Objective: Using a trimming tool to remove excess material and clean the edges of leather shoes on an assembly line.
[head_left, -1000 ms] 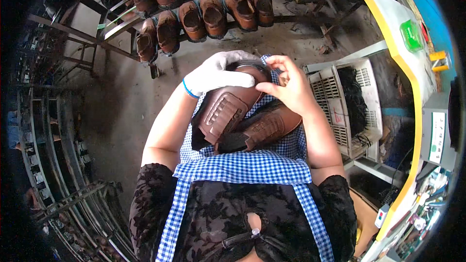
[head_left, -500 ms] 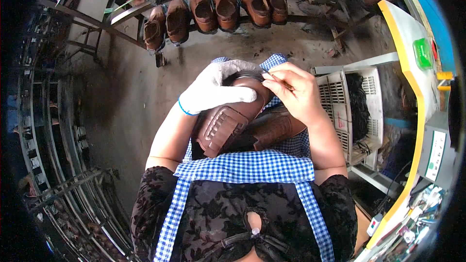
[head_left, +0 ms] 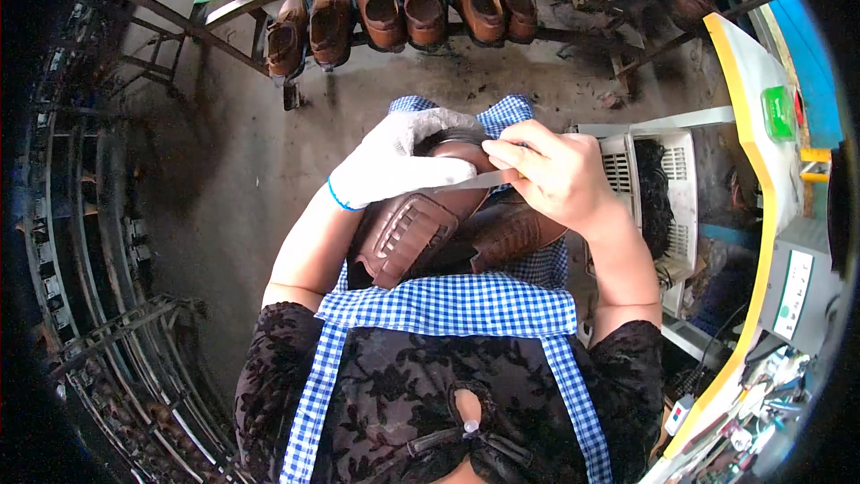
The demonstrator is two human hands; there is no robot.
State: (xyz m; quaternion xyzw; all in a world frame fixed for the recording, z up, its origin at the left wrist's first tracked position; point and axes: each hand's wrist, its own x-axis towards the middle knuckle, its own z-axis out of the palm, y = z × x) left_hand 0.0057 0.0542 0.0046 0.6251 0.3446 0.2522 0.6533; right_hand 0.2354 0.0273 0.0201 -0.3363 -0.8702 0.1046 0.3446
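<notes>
A brown leather shoe (head_left: 421, 229) rests on my lap over a blue-and-white checked apron (head_left: 448, 305). My left hand (head_left: 394, 161), in a white glove with a blue cuff, grips the shoe's upper end. My right hand (head_left: 551, 170) is bare and pinches a thin flat metal blade (head_left: 475, 181) that lies across the shoe against the gloved fingers. The toe of the shoe is hidden under both hands.
A metal rack (head_left: 448, 31) ahead carries a row of brown shoes (head_left: 385, 9). A white plastic crate (head_left: 658, 197) with dark material stands at my right, beside a yellow-edged machine (head_left: 761, 215). Dark metal racks (head_left: 98, 287) curve along the left. Grey concrete floor (head_left: 233, 161) lies between.
The view has tilted down, so the shoe rack sits higher in the picture. My right hand has shifted lower over the shoe with the blade; my gloved left hand keeps its grip.
</notes>
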